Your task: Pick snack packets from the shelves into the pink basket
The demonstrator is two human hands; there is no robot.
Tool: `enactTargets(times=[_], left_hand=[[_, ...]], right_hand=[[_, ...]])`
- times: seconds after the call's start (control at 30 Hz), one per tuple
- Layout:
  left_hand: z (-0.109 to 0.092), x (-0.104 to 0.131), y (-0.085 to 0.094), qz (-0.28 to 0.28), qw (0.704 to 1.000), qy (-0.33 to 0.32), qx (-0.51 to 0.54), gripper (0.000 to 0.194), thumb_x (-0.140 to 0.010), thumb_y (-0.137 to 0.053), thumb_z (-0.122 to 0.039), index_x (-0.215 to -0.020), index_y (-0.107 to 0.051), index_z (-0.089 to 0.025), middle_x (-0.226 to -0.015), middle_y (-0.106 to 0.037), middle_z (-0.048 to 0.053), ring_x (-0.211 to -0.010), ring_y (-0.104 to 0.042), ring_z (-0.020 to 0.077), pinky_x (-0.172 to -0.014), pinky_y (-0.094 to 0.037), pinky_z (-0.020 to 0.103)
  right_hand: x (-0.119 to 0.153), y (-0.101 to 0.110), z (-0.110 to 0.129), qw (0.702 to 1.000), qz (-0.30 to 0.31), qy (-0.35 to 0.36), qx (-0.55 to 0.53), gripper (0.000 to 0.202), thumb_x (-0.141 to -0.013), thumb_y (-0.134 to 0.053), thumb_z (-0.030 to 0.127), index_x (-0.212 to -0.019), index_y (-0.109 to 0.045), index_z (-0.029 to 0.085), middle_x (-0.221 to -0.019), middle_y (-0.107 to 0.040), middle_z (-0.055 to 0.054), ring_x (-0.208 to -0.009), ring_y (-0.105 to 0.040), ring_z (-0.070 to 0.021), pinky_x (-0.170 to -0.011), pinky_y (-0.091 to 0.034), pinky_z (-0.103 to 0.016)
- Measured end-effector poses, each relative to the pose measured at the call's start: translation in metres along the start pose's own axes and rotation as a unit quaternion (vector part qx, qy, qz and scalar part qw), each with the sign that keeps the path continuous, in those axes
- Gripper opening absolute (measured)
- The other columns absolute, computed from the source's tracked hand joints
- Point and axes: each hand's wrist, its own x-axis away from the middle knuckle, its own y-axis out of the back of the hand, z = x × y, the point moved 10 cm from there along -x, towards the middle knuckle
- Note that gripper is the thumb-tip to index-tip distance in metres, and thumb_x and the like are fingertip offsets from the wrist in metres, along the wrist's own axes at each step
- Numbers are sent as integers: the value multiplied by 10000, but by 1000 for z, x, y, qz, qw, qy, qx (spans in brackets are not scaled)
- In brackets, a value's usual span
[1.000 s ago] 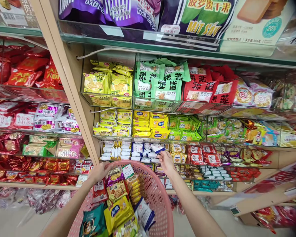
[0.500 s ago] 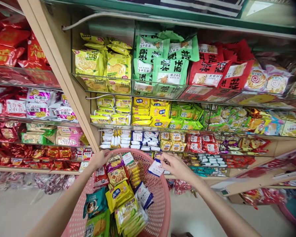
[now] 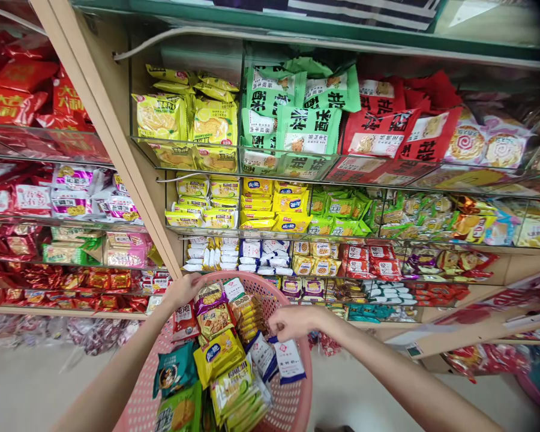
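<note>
My left hand [image 3: 183, 294] is closed on the far left rim of a pink perforated plastic basket [image 3: 300, 393]. Over the basket's right side, my right hand [image 3: 292, 323] has its fingers curled at the top edge of a white-and-blue snack packet [image 3: 290, 360]. A similar white-and-blue packet [image 3: 261, 354] lies in the basket just left of it. Around these are a yellow biscuit packet [image 3: 219, 357], lemon-green packets [image 3: 231, 387], a teal packet [image 3: 173, 367], a green packet [image 3: 179, 411], a red packet [image 3: 184, 321] and gold-brown packets [image 3: 249, 312].
Glass-fronted shelves of wrapped snacks rise ahead, with yellow lemon packets [image 3: 213, 123], green packets [image 3: 308, 129] and red packets [image 3: 380, 132] on top. A wooden upright [image 3: 112, 144] divides the shelving at left. Bagged goods [image 3: 481, 357] lie low at right, above the pale floor [image 3: 364, 390].
My right hand has moved left and down with the white-and-blue packet, from beside the rim to inside the basket. My left hand stays on the rim.
</note>
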Motion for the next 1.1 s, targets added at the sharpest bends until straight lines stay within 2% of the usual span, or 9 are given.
enactTargets(times=[0.17, 0.37, 0.63, 0.83, 1.1], left_hand=[[3, 1, 0, 5, 1000, 20, -5, 578, -806, -270, -654, -1056, -609, -258, -925, -683, 74, -882, -626, 257, -652, -420, 283], [3, 2, -1, 15, 999, 29, 1, 599, -805, -255, -662, -1102, -591, -265, -946, -684, 78, -892, -626, 262, -670, -427, 291], [2, 1, -1, 2, 1000, 5, 1, 588, -806, -241, -666, -1016, -613, -262, -859, -679, 64, -835, -632, 245, -622, -413, 270], [5, 0, -1, -3, 1000, 8, 1, 585, -806, -249, -666, -1020, -612, -261, -909, -675, 69, -885, -624, 253, -657, -416, 276], [-2, 2, 1, -5, 1000, -5, 3, 580, -807, -249, -659, -996, -627, -262, -881, -676, 55, -835, -623, 226, -629, -411, 262]], right_hand=[[-37, -14, 4, 997, 45, -10, 56, 32, -696, -579, 213, -717, -576, 190, -629, -497, 54, -548, -423, -79, -478, -287, -205], [-59, -23, 10, 992, 78, 10, 94, 71, -716, -573, 242, -741, -597, 179, -615, -501, 45, -540, -425, -89, -464, -294, -220], [-68, -14, 18, 990, 20, 5, 141, 144, -695, -579, 281, -800, -645, 208, -700, -603, 34, -603, -491, -108, -492, -302, -226], [-60, -9, 34, 971, -56, 13, 231, 193, -706, -559, 207, -840, -696, 221, -796, -690, -7, -660, -579, -142, -516, -338, -232], [-58, -6, 50, 962, -96, 21, 255, 235, -715, -521, 151, -847, -713, 183, -818, -707, -53, -743, -619, -175, -615, -400, -246]])
